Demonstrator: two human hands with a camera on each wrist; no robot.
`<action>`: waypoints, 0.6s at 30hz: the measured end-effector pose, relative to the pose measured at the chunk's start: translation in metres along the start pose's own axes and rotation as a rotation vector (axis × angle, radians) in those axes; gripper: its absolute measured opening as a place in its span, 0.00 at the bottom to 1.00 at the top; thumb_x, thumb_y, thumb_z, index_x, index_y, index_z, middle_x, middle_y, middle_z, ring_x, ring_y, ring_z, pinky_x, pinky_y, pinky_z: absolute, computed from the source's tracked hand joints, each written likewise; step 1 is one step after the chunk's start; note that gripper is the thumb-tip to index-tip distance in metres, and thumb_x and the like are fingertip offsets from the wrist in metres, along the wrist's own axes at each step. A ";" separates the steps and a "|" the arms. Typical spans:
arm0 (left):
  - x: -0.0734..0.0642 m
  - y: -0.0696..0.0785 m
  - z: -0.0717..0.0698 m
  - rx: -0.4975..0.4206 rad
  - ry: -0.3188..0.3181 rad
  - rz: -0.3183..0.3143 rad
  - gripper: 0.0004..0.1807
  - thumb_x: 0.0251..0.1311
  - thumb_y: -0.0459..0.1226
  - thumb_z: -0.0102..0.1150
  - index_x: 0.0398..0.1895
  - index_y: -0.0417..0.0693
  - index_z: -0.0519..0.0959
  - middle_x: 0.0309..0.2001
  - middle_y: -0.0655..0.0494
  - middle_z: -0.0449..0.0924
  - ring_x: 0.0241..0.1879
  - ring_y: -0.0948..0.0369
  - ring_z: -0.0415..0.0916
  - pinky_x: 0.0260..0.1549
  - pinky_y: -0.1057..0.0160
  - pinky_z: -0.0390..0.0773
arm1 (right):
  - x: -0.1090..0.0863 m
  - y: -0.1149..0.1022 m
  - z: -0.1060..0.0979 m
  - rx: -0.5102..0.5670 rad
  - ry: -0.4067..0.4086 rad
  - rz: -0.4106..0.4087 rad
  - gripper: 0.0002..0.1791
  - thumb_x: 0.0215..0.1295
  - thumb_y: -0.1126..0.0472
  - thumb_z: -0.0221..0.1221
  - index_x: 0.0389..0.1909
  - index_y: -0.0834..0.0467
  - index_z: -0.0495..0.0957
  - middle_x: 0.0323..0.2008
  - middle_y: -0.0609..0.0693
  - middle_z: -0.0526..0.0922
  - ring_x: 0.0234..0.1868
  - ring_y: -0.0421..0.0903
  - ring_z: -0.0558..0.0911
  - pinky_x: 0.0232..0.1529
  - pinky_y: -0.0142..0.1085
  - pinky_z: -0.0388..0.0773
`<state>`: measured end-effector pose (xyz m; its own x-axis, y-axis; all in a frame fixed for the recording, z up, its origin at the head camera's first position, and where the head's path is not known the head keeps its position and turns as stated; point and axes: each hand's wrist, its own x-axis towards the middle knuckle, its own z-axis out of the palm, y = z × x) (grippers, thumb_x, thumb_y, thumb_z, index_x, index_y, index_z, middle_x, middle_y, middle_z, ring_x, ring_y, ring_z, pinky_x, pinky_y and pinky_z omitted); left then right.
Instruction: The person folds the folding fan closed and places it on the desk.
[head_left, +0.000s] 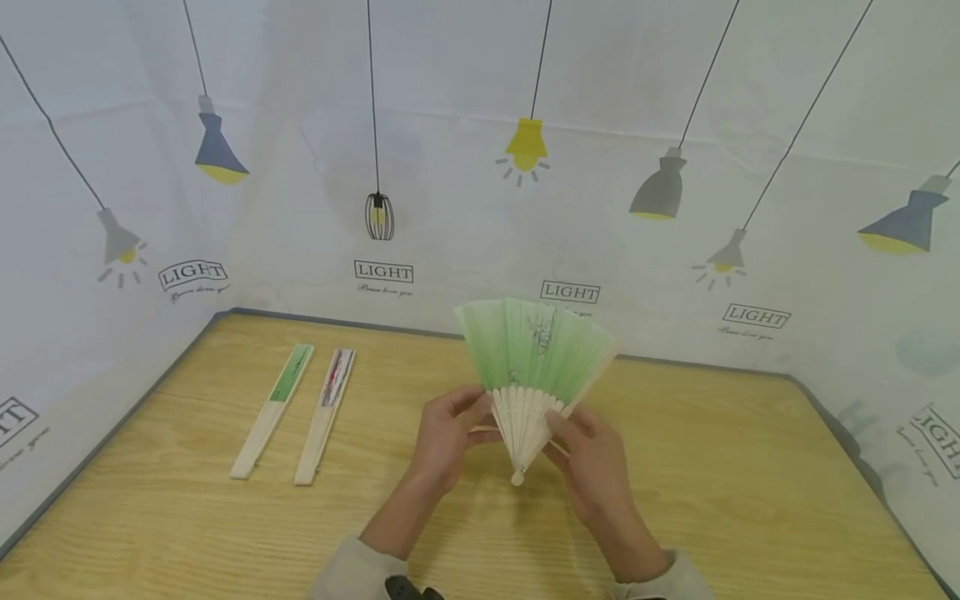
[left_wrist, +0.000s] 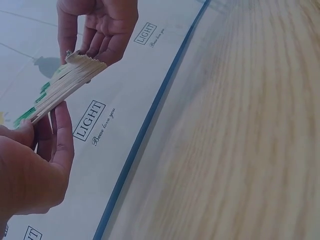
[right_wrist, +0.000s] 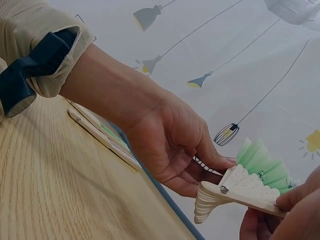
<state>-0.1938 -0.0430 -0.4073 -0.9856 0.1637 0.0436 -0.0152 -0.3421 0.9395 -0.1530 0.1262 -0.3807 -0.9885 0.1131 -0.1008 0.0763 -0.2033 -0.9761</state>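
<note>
A hand fan (head_left: 536, 346) of green pleated cloth with pale slatted ribs stands partly spread above the table, its pivot end pointing down. A dark sketch-like print marks its cloth. On the left edge my left hand (head_left: 446, 437) pinches the ribs between thumb and fingers. My right hand (head_left: 596, 458) pinches the opposite edge, its thumb on the near face of the ribs. The right wrist view shows the metal pivot rivet (right_wrist: 224, 189) and the stacked rib ends below it. Seen nearly edge-on in the left wrist view, the ribs (left_wrist: 70, 82) lie between both hands.
Two folded fans lie side by side on the left of the wooden table (head_left: 712, 483): one green (head_left: 273, 408), one with a white, red and dark print (head_left: 326, 412). White curtains (head_left: 450, 150) printed with lamps and the word LIGHT surround the table's back and sides.
</note>
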 end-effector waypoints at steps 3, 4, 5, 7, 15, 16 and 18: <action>0.000 0.000 0.000 -0.005 -0.009 -0.002 0.16 0.67 0.32 0.54 0.52 0.27 0.75 0.42 0.40 0.80 0.35 0.55 0.81 0.40 0.53 0.84 | 0.000 0.000 0.000 0.000 0.005 0.007 0.20 0.71 0.65 0.51 0.61 0.64 0.70 0.57 0.58 0.75 0.56 0.52 0.76 0.55 0.41 0.76; 0.000 0.000 0.000 -0.005 -0.012 -0.001 0.16 0.67 0.32 0.54 0.52 0.27 0.75 0.42 0.41 0.80 0.35 0.55 0.81 0.40 0.53 0.84 | 0.000 0.000 0.000 0.001 0.004 0.007 0.20 0.71 0.65 0.51 0.61 0.64 0.70 0.57 0.58 0.75 0.56 0.51 0.76 0.56 0.41 0.76; 0.000 0.000 0.000 -0.004 -0.014 -0.002 0.16 0.67 0.32 0.54 0.52 0.27 0.75 0.42 0.41 0.80 0.35 0.55 0.81 0.40 0.53 0.84 | 0.000 0.000 0.000 0.001 0.003 0.008 0.20 0.71 0.65 0.51 0.61 0.64 0.70 0.57 0.59 0.75 0.56 0.52 0.76 0.56 0.41 0.76; 0.000 0.000 -0.001 -0.003 -0.022 -0.003 0.16 0.68 0.32 0.53 0.52 0.27 0.75 0.41 0.42 0.80 0.35 0.55 0.81 0.40 0.53 0.84 | -0.001 0.000 0.000 -0.002 -0.002 0.008 0.20 0.71 0.65 0.51 0.62 0.64 0.70 0.58 0.58 0.74 0.56 0.52 0.76 0.56 0.42 0.76; 0.000 -0.001 -0.001 -0.001 -0.048 -0.015 0.15 0.69 0.33 0.51 0.53 0.31 0.75 0.42 0.45 0.80 0.36 0.55 0.80 0.40 0.53 0.84 | -0.001 -0.001 0.001 0.010 -0.023 0.010 0.20 0.71 0.65 0.50 0.62 0.65 0.69 0.57 0.59 0.74 0.56 0.52 0.76 0.56 0.42 0.76; 0.000 -0.001 -0.001 -0.004 -0.047 -0.018 0.15 0.69 0.33 0.52 0.53 0.31 0.75 0.42 0.45 0.80 0.36 0.55 0.80 0.39 0.53 0.84 | -0.001 -0.001 0.001 0.013 -0.019 0.011 0.20 0.71 0.65 0.50 0.62 0.65 0.69 0.57 0.59 0.75 0.56 0.52 0.76 0.56 0.42 0.76; 0.000 -0.001 -0.001 -0.009 -0.044 -0.019 0.15 0.68 0.34 0.52 0.53 0.32 0.75 0.42 0.45 0.80 0.36 0.54 0.80 0.39 0.53 0.84 | -0.001 -0.001 0.001 0.018 -0.017 0.010 0.20 0.71 0.65 0.51 0.62 0.65 0.69 0.57 0.60 0.75 0.55 0.52 0.77 0.56 0.42 0.76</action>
<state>-0.1939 -0.0434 -0.4083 -0.9766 0.2111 0.0408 -0.0358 -0.3468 0.9373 -0.1520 0.1250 -0.3790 -0.9897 0.0949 -0.1073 0.0841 -0.2214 -0.9715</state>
